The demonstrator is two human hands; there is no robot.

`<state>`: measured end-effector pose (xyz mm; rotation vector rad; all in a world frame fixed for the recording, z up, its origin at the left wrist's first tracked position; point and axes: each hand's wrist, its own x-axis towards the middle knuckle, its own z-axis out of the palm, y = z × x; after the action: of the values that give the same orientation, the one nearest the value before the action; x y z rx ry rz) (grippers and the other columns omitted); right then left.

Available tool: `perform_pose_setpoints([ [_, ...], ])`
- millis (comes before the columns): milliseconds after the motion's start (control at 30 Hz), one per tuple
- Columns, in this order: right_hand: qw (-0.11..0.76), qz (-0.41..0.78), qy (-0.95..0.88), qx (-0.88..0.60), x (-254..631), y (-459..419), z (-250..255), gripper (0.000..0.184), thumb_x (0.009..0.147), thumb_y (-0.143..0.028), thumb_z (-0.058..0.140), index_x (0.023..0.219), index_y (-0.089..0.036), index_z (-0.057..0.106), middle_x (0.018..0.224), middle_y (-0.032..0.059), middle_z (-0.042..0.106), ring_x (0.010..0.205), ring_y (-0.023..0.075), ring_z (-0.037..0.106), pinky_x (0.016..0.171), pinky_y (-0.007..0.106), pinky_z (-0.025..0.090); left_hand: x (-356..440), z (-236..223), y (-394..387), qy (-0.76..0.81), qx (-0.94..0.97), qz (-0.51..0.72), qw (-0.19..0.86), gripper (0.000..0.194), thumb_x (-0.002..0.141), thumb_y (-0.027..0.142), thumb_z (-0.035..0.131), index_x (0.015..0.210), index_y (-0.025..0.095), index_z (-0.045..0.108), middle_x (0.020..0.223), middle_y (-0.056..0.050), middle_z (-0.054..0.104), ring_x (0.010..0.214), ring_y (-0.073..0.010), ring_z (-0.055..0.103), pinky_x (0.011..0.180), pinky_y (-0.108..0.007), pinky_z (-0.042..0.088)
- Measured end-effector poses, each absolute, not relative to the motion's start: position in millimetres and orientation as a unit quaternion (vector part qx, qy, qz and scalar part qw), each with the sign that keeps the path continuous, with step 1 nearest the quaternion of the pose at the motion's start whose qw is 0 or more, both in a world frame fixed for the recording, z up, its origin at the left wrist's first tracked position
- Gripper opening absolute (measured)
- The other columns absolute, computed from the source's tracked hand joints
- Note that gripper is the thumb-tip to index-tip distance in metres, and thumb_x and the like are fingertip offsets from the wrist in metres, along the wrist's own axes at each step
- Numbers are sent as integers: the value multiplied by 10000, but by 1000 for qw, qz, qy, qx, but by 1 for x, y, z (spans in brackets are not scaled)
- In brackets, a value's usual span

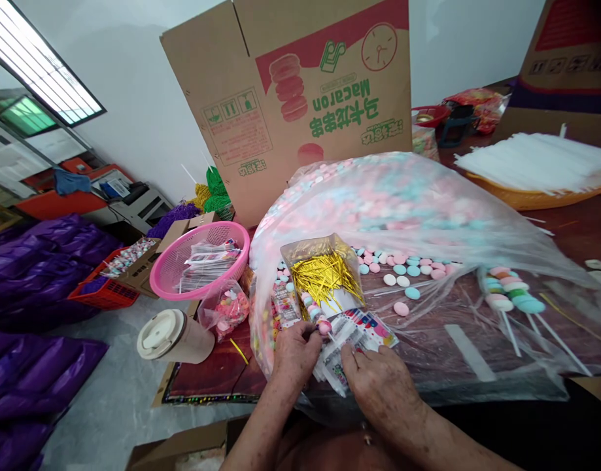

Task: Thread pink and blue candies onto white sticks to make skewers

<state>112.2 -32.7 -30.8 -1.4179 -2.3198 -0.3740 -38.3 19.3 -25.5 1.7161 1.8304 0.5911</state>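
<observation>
A candy skewer (324,326), pastel discs threaded on a white stick, lies between my hands. My left hand (295,356) is closed at its lower candies, thumb and forefinger pinched together. My right hand (386,386) is closed, with curled fingers at the stick's lower end, over printed wrappers (361,330). What its fingertips grip is partly hidden. Just beyond stands an opened bag of gold twist ties (324,278). Loose pink, white and blue candies (401,281) spill from a large clear plastic bag (378,222). Finished-looking candy skewers (513,294) rest on the plastic at the right.
At the left are a pink basket (157,281) of wrappers, a lidded cup (177,337) and a small bag of candy rings (229,307). A Macaron carton (290,98) stands behind. White sticks (540,160) fill an orange basket (520,196). Purple bags (35,373) lie at far left.
</observation>
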Motion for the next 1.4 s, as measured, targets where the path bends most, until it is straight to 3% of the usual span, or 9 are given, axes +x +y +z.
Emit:
perform_pose_setpoints([
  [300,210,-149,-820,-511,108,-28,-24,153,742,-63,484,825,-85,611,514,54,594,474,150,536,568,302,336,-25,-16,4,576,798,172,51,206,800,254,439,685,172,589,691,-78,619,668,-185,566,593,-273,382],
  [433,259,-135,-803,-519,120,-21,-21,217,773,-52,420,821,-100,626,485,35,580,448,156,538,548,298,345,-26,-19,-6,513,808,272,100,167,799,163,411,727,166,561,664,-56,591,639,-157,545,588,-256,403],
  [567,337,14,-795,-505,148,-14,-13,283,861,-159,355,804,-151,633,560,30,624,489,132,552,504,243,361,-44,7,7,432,837,317,113,274,844,217,430,1100,162,511,1018,-112,625,965,-186,561,844,-315,419],
  [700,358,209,-771,-483,176,-7,10,296,895,-279,370,874,-191,652,657,8,654,555,102,562,519,187,401,-54,43,36,443,877,189,7,587,745,504,551,1215,168,454,1270,-169,481,1222,-317,372,1027,-529,165],
  [800,333,256,-776,-470,188,-3,29,315,890,-309,386,788,-199,663,617,-9,627,530,94,532,498,181,389,-43,54,46,404,906,56,111,390,780,511,498,1022,216,578,950,-85,649,946,-249,573,940,-429,324],
  [933,321,258,-785,-463,197,3,41,326,886,-313,383,770,-201,666,631,7,630,589,115,551,551,200,415,-17,48,36,400,867,67,291,300,850,445,405,929,220,587,784,-34,644,680,-168,578,606,-233,405],
  [1033,314,274,-785,-459,204,9,37,292,871,-320,407,795,-201,663,660,13,634,617,124,555,588,218,430,-2,38,24,412,823,146,364,298,854,430,393,878,209,591,760,-21,626,668,-149,552,586,-215,395],
  [1200,443,360,-639,-516,196,10,9,319,818,-363,471,1042,-158,570,645,-9,580,537,107,509,499,206,408,8,22,19,477,737,221,424,329,882,419,301,794,195,526,668,1,561,593,-130,499,553,-223,386],
  [1400,410,464,-614,-490,154,-8,-7,318,857,-361,388,620,-178,495,498,-41,475,457,88,420,463,203,347,8,17,10,490,740,213,409,282,858,378,351,715,188,502,683,-24,532,638,-146,487,603,-258,394],
])
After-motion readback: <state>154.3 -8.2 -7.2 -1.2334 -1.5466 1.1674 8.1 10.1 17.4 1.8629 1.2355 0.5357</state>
